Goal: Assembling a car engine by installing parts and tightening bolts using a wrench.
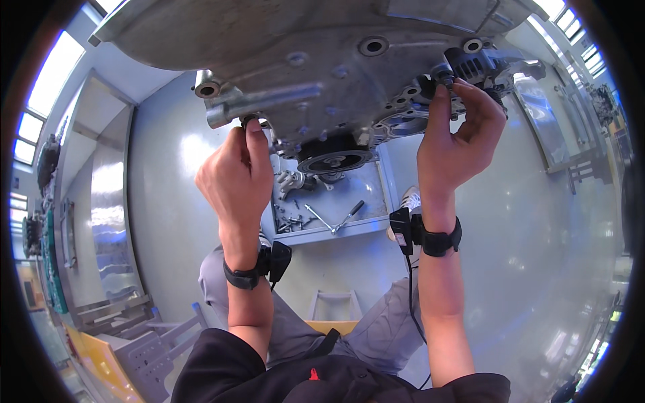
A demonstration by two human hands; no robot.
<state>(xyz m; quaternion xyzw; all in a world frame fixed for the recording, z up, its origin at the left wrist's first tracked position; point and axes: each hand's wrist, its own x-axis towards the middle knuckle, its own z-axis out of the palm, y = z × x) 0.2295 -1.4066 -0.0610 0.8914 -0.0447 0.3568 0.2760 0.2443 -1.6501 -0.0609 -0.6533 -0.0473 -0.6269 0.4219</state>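
A large grey metal engine casing point(329, 74) fills the top of the view, with a black pulley point(336, 160) under its middle. My left hand point(238, 171) is closed in a pinch at the casing's lower left edge. Between its thumb and forefinger is a small dark bolt point(249, 121), mostly covered by the fingertips. On the right, my right hand point(463, 134) pinches another dark bolt point(445, 78) at a round boss near a black ribbed part point(468, 65). How deep either bolt sits cannot be made out.
Below the engine, a metal tray point(316, 235) holds a ratchet wrench point(334, 228), several loose bolts point(290, 220) and a silver cast part point(293, 181). A grey stand point(334, 305) is between my legs. Metal racks point(107, 195) line the left side; a yellow-topped bench point(101, 356) stands lower left.
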